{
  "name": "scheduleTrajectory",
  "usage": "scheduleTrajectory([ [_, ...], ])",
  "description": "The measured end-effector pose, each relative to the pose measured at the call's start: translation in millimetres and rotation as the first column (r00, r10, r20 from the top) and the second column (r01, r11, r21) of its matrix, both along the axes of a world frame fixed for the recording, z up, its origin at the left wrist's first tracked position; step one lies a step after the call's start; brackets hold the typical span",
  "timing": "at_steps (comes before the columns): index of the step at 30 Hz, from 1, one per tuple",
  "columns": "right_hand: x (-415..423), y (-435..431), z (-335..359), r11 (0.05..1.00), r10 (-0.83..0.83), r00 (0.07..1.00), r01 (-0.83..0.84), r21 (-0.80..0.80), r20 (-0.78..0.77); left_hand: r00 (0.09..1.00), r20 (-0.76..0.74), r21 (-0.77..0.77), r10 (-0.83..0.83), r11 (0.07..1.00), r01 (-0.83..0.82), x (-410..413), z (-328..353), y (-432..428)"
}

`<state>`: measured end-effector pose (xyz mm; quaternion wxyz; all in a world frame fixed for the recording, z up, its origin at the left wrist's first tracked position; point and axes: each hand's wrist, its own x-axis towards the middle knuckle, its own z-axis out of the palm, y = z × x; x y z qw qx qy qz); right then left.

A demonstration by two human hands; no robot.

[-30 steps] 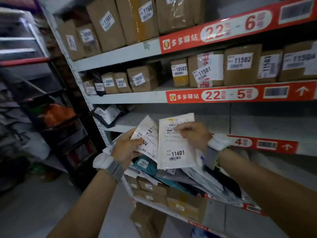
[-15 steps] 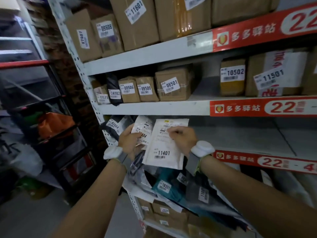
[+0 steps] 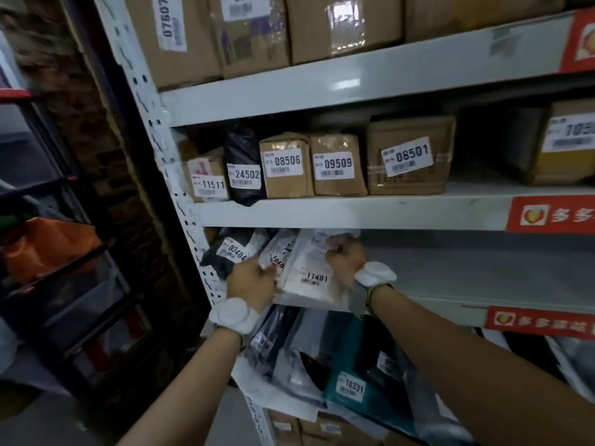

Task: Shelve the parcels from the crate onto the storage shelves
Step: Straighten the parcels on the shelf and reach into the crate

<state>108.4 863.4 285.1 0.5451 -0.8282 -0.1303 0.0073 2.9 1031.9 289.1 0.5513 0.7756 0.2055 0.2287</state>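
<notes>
Pinched at its top edge by the right hand (image 3: 346,262): the white poly mailer (image 3: 309,278) marked 11401, lower edge at the front lip of the shelf (image 3: 450,300), near its left end. Overlapping, on its left, a smaller white mailer (image 3: 273,254), gripped low in the left hand (image 3: 254,281), just beside a dark bag (image 3: 225,262) labelled 03404. Looks light, thin and limp (flat contents, probably something soft), so likely to sag or skid on its slick film rather than stand alone. Best held along an edge, thumb over fingers, with support underneath while sliding in; nothing visibly fragile, label worth keeping outward.
</notes>
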Motion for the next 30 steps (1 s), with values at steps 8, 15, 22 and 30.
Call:
scheduleTrajectory([
  [8,12.6,27.7,-7.0,0.902,0.085,0.973,0.015,-0.431,0.213,0.958,0.268,-0.153,0.098,0.987,-0.058,19.9,-5.8,0.9],
  [15,10.8,25.6,-10.0,0.922,0.241,0.960,-0.181,-0.342,0.140,0.984,0.179,-0.260,-0.023,0.963,0.070,11.7,-27.6,-1.8],
  [22,5.0,28.6,-16.5,0.949,0.188,0.936,-0.095,-0.301,0.297,0.980,0.199,-0.442,-0.031,0.889,0.118,24.6,-28.3,-7.8],
  [30,2.6,34.0,-17.7,0.904,0.256,0.918,-0.116,-0.412,0.302,0.952,0.298,-0.470,0.069,0.879,0.083,21.1,-42.3,-6.3],
])
